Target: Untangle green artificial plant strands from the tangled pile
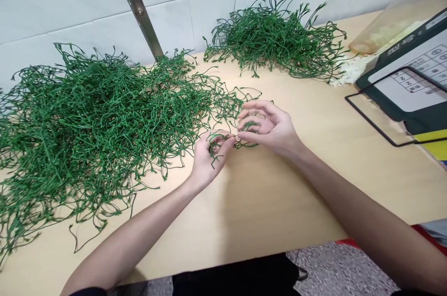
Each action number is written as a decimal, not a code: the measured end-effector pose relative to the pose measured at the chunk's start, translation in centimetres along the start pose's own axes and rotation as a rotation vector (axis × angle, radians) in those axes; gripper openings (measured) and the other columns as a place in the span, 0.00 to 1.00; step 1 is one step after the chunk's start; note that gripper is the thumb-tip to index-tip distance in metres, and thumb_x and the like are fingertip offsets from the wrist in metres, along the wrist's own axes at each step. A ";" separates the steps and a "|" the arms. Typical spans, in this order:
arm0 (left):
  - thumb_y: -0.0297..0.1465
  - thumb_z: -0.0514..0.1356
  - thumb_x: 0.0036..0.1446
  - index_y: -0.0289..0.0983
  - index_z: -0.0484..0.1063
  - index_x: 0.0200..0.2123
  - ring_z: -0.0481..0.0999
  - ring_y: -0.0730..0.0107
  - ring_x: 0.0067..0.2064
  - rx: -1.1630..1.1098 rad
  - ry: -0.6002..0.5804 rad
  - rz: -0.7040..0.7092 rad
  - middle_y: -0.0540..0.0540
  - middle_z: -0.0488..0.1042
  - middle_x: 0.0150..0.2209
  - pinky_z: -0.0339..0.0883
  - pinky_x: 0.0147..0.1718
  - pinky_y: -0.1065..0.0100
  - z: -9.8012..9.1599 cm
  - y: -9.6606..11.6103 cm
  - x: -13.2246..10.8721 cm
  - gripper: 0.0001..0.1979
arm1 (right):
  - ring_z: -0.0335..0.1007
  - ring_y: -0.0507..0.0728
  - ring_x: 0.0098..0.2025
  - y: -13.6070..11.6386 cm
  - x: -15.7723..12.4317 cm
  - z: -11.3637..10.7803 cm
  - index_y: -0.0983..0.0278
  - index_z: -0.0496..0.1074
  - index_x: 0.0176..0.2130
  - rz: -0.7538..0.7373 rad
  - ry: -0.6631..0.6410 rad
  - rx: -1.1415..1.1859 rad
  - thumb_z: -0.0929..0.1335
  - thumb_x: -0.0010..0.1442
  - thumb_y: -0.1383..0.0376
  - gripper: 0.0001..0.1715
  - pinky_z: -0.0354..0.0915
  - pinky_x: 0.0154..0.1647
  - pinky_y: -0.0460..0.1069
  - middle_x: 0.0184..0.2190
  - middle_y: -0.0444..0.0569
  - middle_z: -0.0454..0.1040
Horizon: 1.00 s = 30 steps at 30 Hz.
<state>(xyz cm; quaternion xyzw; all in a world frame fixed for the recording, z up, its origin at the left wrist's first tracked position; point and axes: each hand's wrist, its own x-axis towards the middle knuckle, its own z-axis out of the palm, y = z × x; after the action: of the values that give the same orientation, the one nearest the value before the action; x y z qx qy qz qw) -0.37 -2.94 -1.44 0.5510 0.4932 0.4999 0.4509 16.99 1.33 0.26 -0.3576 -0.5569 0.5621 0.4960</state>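
Note:
My left hand (206,158) is closed, with its thumb and forefinger pinched around a thin green plastic stem (214,158) that curls over the fingers. My right hand (275,128) almost meets it, fingertip to fingertip. Its fingers are curled, and a green stem (249,125) shows between them and the palm. What lies exactly between the touching fingertips is too small to make out. Left of my hands spreads a large tangled heap of green plastic stems (104,105) with small branched tips. Some loose stems lie on the table just behind and under my fingers.
A second heap of green stems (275,40) sits against the tiled wall (209,12). At the right are small white pieces (356,69), a clear plastic container (387,21) and a dark box with a white label (415,82). A metal post (138,10) stands behind the wooden table (265,203).

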 end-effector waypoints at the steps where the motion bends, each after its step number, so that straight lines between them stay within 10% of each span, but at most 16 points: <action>1: 0.33 0.65 0.57 0.37 0.78 0.31 0.74 0.71 0.35 0.009 0.004 0.009 0.46 0.77 0.34 0.66 0.33 0.71 0.0 0.1 0.0 0.06 | 0.74 0.54 0.38 0.0 0.0 0.0 0.58 0.70 0.47 -0.009 0.002 -0.018 0.80 0.41 0.64 0.34 0.75 0.37 0.49 0.41 0.47 0.72; 9: 0.32 0.64 0.57 0.36 0.77 0.31 0.77 0.71 0.36 -0.020 0.140 -0.003 0.46 0.78 0.35 0.69 0.37 0.71 0.1 0.2 0.0 0.06 | 0.71 0.55 0.44 0.3 0.2 -0.2 0.57 0.70 0.47 0.009 0.028 -0.048 0.80 0.38 0.67 0.36 0.73 0.30 0.44 0.55 0.50 0.66; 16: 0.30 0.68 0.51 0.36 0.78 0.29 0.78 0.69 0.39 -0.099 0.204 0.045 0.44 0.78 0.39 0.72 0.37 0.70 0.0 0.7 0.0 0.04 | 0.73 0.52 0.31 -0.2 0.0 0.1 0.63 0.74 0.33 0.058 -0.033 -0.025 0.82 0.37 0.62 0.24 0.76 0.35 0.51 0.29 0.45 0.72; 30: 0.32 0.70 0.51 0.37 0.80 0.30 0.77 0.70 0.34 -0.059 0.068 0.008 0.46 0.79 0.33 0.70 0.32 0.70 -0.2 0.8 0.1 0.05 | 0.71 0.50 0.24 0.0 -0.2 0.4 0.60 0.65 0.35 0.020 0.035 -0.080 0.82 0.36 0.58 0.33 0.70 0.28 0.46 0.24 0.40 0.75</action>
<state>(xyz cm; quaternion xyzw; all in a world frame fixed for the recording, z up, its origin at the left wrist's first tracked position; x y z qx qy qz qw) -0.53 -2.89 -0.58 0.5222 0.4912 0.5344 0.4477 16.61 1.04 0.26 -0.3927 -0.5663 0.5381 0.4853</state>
